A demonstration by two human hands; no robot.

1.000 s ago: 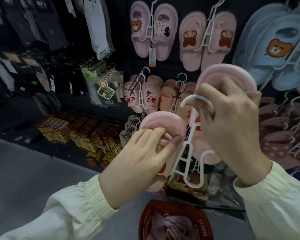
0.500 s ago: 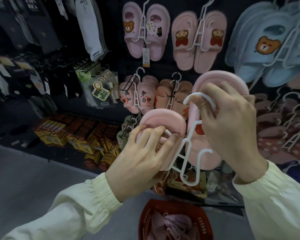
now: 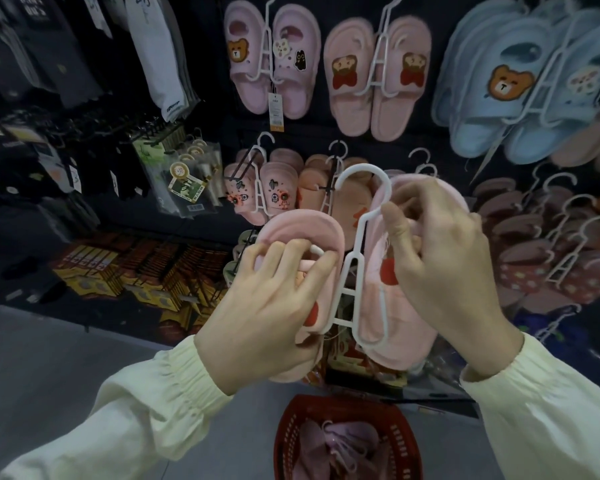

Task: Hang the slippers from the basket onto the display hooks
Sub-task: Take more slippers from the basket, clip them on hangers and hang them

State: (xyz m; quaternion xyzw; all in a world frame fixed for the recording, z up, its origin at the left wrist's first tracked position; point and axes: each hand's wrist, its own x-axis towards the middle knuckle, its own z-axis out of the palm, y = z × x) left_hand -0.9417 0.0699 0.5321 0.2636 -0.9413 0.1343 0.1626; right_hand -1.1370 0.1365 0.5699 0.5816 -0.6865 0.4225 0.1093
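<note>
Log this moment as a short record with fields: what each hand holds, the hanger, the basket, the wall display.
left hand: left hand grips the left pink slipper, fingers over its upper edge
right hand: right hand holds the right pink slipper near the hanger's neck
hanger: white hanger carries both slippers, hook up, not yet on a display hook
basket: red basket on the floor below, more pinkish slippers inside
wall display: pink pairs and blue pairs already hung

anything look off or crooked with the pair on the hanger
Yes: on the white hanger, the left slipper sits lower than the right slipper, so the pair looks uneven. No damage visible.
</note>
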